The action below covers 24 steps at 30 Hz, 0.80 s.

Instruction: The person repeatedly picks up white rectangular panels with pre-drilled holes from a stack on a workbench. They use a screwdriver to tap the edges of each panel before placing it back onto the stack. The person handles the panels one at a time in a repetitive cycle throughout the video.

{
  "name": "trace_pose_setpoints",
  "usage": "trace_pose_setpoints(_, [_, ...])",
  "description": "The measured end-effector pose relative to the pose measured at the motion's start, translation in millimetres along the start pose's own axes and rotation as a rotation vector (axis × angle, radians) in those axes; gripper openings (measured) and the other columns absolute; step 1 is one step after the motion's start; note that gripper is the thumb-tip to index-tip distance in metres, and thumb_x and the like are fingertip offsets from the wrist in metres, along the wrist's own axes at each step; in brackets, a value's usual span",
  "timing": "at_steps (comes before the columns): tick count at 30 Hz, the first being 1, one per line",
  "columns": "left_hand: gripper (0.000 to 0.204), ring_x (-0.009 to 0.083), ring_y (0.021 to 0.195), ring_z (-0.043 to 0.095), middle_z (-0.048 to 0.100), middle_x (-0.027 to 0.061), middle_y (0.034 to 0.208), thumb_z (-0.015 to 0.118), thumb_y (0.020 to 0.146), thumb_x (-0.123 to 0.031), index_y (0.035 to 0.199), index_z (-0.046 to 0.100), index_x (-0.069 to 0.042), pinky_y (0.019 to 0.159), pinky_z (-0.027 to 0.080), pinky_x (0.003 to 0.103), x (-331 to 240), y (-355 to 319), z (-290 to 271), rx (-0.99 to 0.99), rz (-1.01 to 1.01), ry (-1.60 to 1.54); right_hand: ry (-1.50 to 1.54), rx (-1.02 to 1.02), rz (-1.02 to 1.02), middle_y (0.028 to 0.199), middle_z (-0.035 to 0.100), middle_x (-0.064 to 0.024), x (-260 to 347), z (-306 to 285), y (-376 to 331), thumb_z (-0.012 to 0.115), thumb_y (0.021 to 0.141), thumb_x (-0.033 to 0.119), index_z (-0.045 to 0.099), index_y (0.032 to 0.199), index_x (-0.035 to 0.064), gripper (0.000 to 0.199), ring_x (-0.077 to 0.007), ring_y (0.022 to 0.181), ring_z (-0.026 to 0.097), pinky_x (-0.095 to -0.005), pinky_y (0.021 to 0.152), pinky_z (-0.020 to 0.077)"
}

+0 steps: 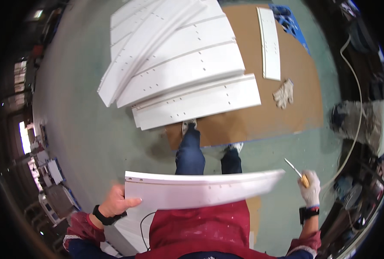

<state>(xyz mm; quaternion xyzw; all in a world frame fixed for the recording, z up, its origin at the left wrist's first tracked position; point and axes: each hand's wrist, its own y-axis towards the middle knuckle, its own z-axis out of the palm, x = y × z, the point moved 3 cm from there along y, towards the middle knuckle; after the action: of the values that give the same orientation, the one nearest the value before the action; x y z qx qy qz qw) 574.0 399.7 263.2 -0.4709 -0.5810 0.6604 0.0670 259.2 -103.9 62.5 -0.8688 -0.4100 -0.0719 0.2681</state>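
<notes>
My bare left hand (115, 201) is closed on the left end of a long white board (196, 191), its thumb lying on the face. The board is level in front of my waist, with small holes at its upper left corner and along its length; its right end is blurred. My right hand (311, 192), in a pale knitted glove, grips a thin-bladed hand tool (304, 180) by its yellow-brown handle. The metal blade points up and left, apart from the board's right end. Whether it is a file or a knife I cannot tell.
Ahead, several white drilled boards (192, 56) lie fanned in a stack. Brown sheeting (295, 114) holds a single white board (269, 47) and a loose glove (283, 93). A blue pallet (290, 23) shows beyond. At right, a pale hose (359, 93) hangs near a wrapped bundle (360, 123).
</notes>
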Motion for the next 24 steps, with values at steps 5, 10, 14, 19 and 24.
trace_pose_setpoints(5, [0.037,0.0217,0.103,0.060,0.063,0.0123,0.112,0.066,0.081,-0.005,0.116,0.059,0.004,0.093,0.046,0.037,37,-7,8,-0.087,0.117,-0.600,0.589,-0.402,0.187,0.098,0.063,-0.0067,-67,-16,-32,0.058,0.088,0.005,0.054,0.125,0.0028,0.038,-0.0114,0.068,0.056,-0.0259,0.059,0.0480])
trace_pose_setpoints(10, [0.047,0.0238,0.106,0.059,0.061,0.0126,0.115,0.066,0.081,-0.011,0.124,0.051,0.004,0.093,0.046,0.038,37,19,-4,-0.330,0.446,-0.709,0.769,-0.369,0.379,0.092,0.061,-0.0039,-41,-19,-10,0.058,0.089,0.005,0.050,0.130,0.0054,0.042,-0.0028,0.058,0.047,-0.0151,0.048,0.0378])
trace_pose_setpoints(14, [0.053,0.0260,0.110,0.056,0.057,0.0127,0.120,0.064,0.083,-0.012,0.129,0.044,0.004,0.097,0.043,0.040,37,76,-36,-0.552,0.742,-0.794,0.270,-0.194,0.009,0.096,0.067,-0.0125,54,2,38,0.065,0.078,0.008,0.058,0.118,0.0068,0.041,-0.0254,0.089,0.065,-0.0336,0.078,0.0497])
trace_pose_setpoints(19, [0.049,0.0273,0.113,0.054,0.056,0.0111,0.120,0.060,0.087,-0.015,0.129,0.044,0.003,0.098,0.042,0.042,51,157,-113,-0.688,0.732,-0.977,0.206,0.009,-0.039,0.087,0.064,-0.0149,141,34,75,0.067,0.076,0.024,0.061,0.106,0.0137,0.032,-0.0360,0.084,0.062,-0.0389,0.074,0.0505])
trace_pose_setpoints(24, [0.047,0.0252,0.104,0.059,0.059,0.0087,0.112,0.063,0.088,-0.019,0.125,0.046,0.003,0.090,0.047,0.039,79,212,-192,-0.743,0.626,-1.041,0.047,0.161,-0.031,0.084,0.064,-0.0147,167,55,88,0.067,0.076,0.028,0.059,0.102,0.0158,0.031,-0.0369,0.082,0.062,-0.0427,0.070,0.0496])
